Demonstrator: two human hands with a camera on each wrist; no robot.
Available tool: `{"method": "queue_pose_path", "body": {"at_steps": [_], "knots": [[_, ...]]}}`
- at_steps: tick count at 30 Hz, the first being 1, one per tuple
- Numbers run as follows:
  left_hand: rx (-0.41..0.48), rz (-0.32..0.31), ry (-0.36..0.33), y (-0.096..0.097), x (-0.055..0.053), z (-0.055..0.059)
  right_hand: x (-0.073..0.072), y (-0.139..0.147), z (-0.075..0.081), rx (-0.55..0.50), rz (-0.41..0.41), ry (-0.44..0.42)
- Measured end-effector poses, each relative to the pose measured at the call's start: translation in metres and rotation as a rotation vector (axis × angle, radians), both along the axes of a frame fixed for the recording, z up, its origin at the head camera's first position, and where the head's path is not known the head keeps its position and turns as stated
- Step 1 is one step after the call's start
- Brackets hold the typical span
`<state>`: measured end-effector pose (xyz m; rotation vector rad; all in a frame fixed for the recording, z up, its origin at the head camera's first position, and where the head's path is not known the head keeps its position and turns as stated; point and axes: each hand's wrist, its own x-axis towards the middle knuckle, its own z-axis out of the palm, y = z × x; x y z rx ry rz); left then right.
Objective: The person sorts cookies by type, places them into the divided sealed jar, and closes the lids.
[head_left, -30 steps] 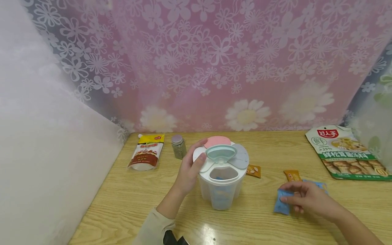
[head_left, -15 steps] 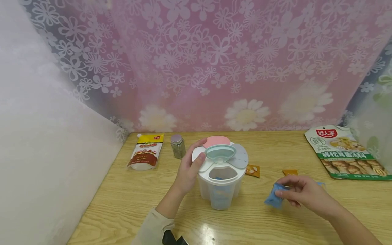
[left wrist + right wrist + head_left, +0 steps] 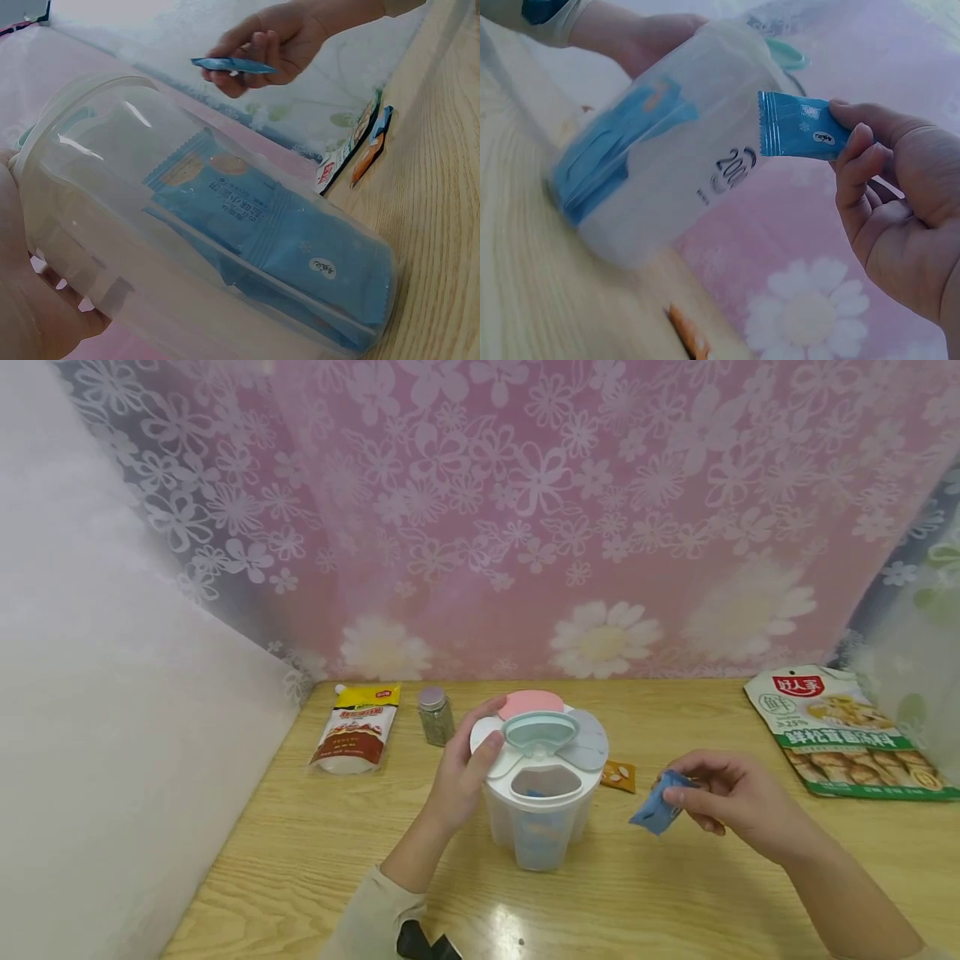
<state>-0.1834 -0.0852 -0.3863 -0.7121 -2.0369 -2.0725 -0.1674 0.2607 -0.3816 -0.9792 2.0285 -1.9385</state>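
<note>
My left hand (image 3: pixel 461 772) grips the upper left side of a clear storage canister (image 3: pixel 542 839), thumb on its white lid. One pale green flap (image 3: pixel 540 732) stands raised over an open compartment; the pink and grey flaps lie flat. Blue snack packets (image 3: pixel 322 259) sit inside that front compartment, seen through its wall in the left wrist view. To the right of the canister, my right hand (image 3: pixel 738 802) pinches a small blue snack packet (image 3: pixel 799 127) between thumb and fingers, above the table and apart from the canister.
An orange packet (image 3: pixel 619 776) lies right of the canister. Orange and blue packets (image 3: pixel 371 150) lie near a large mushroom seasoning pouch (image 3: pixel 847 735) at right. A glass spice jar (image 3: pixel 436 718) and a spouted pouch (image 3: pixel 356 731) stand at back left.
My right hand has lifted the blue packet off the table and carried it left and up toward the canister, tilting it. The left hand and canister have stayed put.
</note>
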Motion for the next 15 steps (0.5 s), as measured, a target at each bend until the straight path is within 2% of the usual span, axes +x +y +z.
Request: {"method": "queue_pose_path", "body": {"at_steps": [6, 15], "knots": [[-0.007, 0.0, -0.013, -0.001, 0.001, 0.003, -0.004, -0.021, 0.022, -0.087, 0.022, 0.059], [-0.005, 0.006, -0.009, 0.001, 0.002, 0.003, 0.0, -0.052, 0.048, -0.202, 0.049, 0.107]]}}
